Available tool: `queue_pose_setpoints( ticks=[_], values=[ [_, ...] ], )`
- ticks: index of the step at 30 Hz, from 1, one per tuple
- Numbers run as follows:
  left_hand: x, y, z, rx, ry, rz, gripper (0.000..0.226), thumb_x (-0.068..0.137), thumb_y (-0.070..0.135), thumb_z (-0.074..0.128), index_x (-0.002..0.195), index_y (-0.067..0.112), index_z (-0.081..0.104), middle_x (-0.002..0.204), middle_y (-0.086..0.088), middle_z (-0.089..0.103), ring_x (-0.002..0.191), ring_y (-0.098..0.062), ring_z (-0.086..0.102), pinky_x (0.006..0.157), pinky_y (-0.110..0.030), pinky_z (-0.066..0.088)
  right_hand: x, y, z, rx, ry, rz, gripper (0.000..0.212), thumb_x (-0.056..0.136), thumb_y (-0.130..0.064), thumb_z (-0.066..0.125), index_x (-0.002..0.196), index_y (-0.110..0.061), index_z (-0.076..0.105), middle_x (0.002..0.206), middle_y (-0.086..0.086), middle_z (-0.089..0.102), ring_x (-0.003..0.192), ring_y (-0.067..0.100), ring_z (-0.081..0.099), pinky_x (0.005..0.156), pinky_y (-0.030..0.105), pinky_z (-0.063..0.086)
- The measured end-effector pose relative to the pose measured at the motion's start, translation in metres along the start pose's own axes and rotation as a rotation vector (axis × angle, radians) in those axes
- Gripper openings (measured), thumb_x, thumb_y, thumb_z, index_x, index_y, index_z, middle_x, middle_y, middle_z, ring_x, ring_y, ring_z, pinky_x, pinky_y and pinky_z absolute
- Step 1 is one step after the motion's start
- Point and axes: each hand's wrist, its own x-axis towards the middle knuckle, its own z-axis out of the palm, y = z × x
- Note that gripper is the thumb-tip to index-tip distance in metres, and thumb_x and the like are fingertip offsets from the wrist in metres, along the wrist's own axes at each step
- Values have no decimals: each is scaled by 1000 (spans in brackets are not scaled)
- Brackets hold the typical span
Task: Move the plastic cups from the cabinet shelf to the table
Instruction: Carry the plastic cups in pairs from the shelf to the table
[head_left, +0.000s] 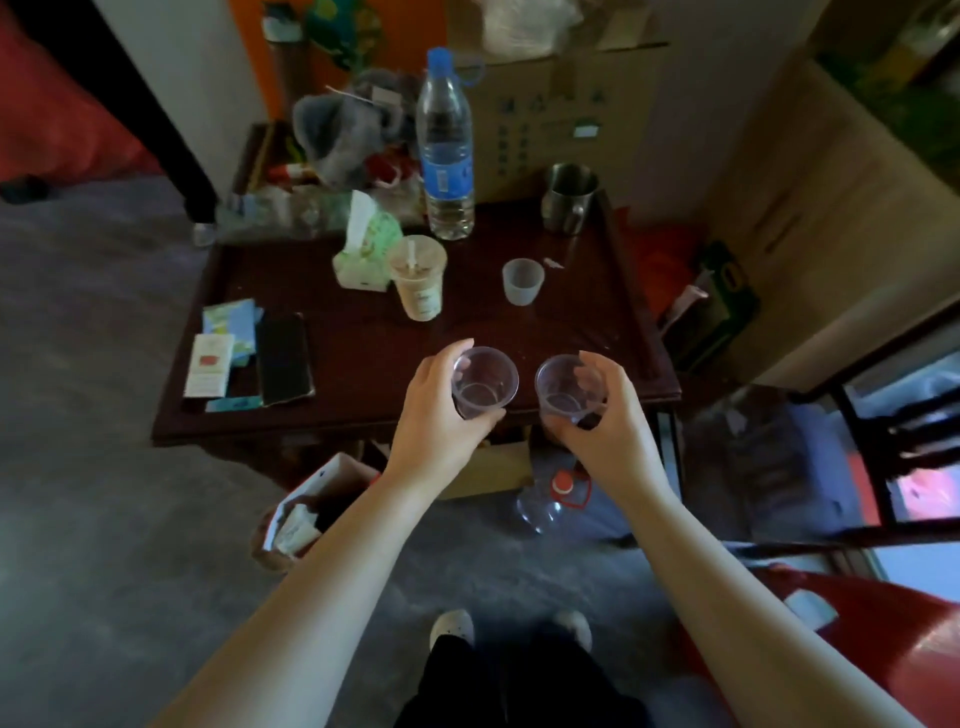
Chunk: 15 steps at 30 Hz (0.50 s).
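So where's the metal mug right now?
In the head view, the metal mug stands at the far right corner of the table, right of the water bottle, in front of the cardboard box.

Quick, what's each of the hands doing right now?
Left hand: grips a clear plastic cup above the table's near edge.
Right hand: grips a second clear cup beside it.

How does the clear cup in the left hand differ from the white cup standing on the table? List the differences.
The clear cup is see-through; the white cup is milky. The clear cup is held by the left hand at the near table edge; the white cup stands free farther back. Both are upright, open and empty.
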Motion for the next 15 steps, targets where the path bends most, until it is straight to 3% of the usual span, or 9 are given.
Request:
queue_pose_setpoints(
  ticks=[5,10,15],
  values=[
    [45,-4,44,1,-79,-16,74,72,22,78,135,27,39,125,9,48,115,-2,48,89,-9,36,42,35,-17,-57,33,61,73,72,-16,80,134,-26,41,127,-9,54,118,4,51,94,18,43],
    [88,-3,92,29,-108,-49,74,73,13,75,137,18,38,129,1,48,118,-10,49,96,-25,43,91,68,-33,-63,21,90,71,73,-10,77,134,-20,41,127,-2,55,119,7,51,100,33,45],
    [126,-8,135,89,-137,-83,73,75,12,73,137,20,36,131,-1,47,120,-14,48,98,-32,45,138,99,-43,-102,-19,112,71,75,-10,76,135,-18,40,130,2,53,120,8,50,100,32,45]
  ],
)
